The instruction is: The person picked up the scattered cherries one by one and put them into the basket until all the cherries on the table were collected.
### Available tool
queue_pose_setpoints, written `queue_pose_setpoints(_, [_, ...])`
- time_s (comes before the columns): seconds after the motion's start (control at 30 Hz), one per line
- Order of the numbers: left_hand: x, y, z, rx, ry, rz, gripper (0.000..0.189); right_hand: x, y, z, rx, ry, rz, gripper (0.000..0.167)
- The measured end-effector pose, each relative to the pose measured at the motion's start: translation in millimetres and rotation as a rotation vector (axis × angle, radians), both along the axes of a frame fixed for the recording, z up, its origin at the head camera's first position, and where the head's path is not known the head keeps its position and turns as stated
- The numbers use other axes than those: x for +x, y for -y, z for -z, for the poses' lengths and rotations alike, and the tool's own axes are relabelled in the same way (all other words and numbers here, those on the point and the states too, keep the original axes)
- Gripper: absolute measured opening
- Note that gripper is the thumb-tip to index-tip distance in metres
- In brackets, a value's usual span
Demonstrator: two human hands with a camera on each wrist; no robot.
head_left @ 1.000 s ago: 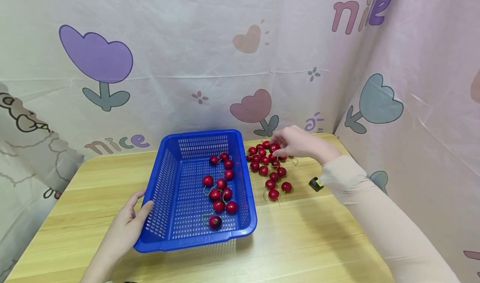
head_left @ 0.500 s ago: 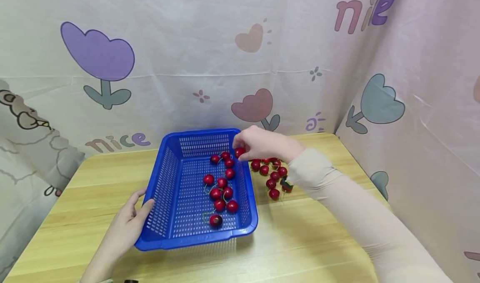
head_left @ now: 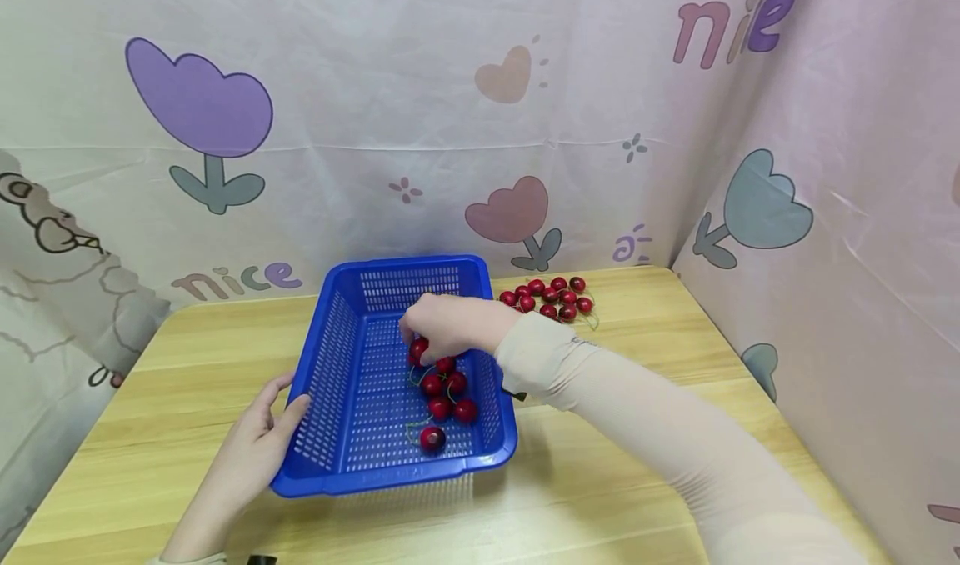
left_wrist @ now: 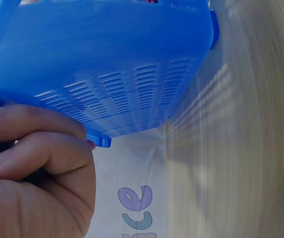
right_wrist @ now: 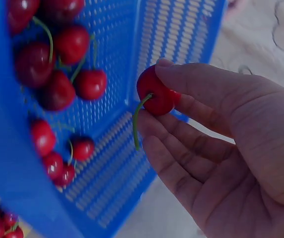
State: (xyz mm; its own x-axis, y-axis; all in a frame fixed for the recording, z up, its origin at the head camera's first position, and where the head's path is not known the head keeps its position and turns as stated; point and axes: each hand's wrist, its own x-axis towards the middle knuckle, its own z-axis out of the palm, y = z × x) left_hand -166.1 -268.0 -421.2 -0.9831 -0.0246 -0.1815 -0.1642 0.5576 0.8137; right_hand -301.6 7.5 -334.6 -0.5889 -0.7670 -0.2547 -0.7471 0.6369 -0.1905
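My left hand [head_left: 258,440] grips the left rim of a blue plastic basket [head_left: 390,477] with slotted walls, thumb on top. Its curled fingers show against the outer wall [left_wrist: 97,44] in the left wrist view. Over the inside of the basket, my right hand [head_left: 457,325] pinches one red cherry [right_wrist: 157,89] between thumb and fingers, its green stem hanging down. Several stemmed cherries [head_left: 440,408] lie on the basket floor, mostly toward its right side; the right hand hides some of them in the head view.
More cherries [head_left: 567,312] lie in a loose pile on the wooden table [head_left: 600,482], right of the basket near the back edge. A printed curtain [head_left: 360,115] hangs behind the table and along its right side. A small dark object [head_left: 261,560] shows at the bottom edge.
My right hand has moved left from the table pile, across the right rim, to over the basket, carrying a cherry. The left hand and basket have stayed in place.
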Motion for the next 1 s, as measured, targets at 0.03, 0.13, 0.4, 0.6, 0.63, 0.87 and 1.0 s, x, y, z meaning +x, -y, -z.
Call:
queue_pose_setpoints(0.03, [0.2, -0.1, 0.0, 0.003, 0.002, -0.001, 0.072, 2.2, 4, 2.7, 0.009, 0.005, -0.006, 0.034])
queue_pose_setpoints(0.13, [0.5, 0.1, 0.0, 0.003, -0.005, 0.000, 0.073, 8.7, 14, 9.1, 0.035, -0.006, -0.036, 0.036])
queue_pose_setpoints(0.4, [0.7, -0.3, -0.1, 0.005, -0.018, 0.006, 0.071, 24.5, 33, 18.3, 0.097, -0.039, -0.121, 0.034])
queue_pose_setpoints(0.6, [0.0, -1.0, -1.1, -0.032, 0.001, -0.001, 0.069, 29.0, 33, 20.4, 0.111, -0.022, -0.115, 0.041])
queue_pose_setpoints(0.63, [-0.2, -1.1, -1.4, -0.035, 0.004, -0.002, 0.069, 28.9, 32, 20.3, 0.104, -0.018, -0.114, 0.041])
queue_pose_setpoints(0.87, [0.3, -1.4, -2.1, -0.037, 0.010, 0.000, 0.071, 26.7, 21, 14.4, 0.058, 0.012, -0.111, 0.041])
queue_pose_setpoints(1.0, [0.4, -1.6, -2.1, -0.032, 0.017, -0.002, 0.072, 24.8, 14, 8.4, 0.014, 0.029, -0.105, 0.040])
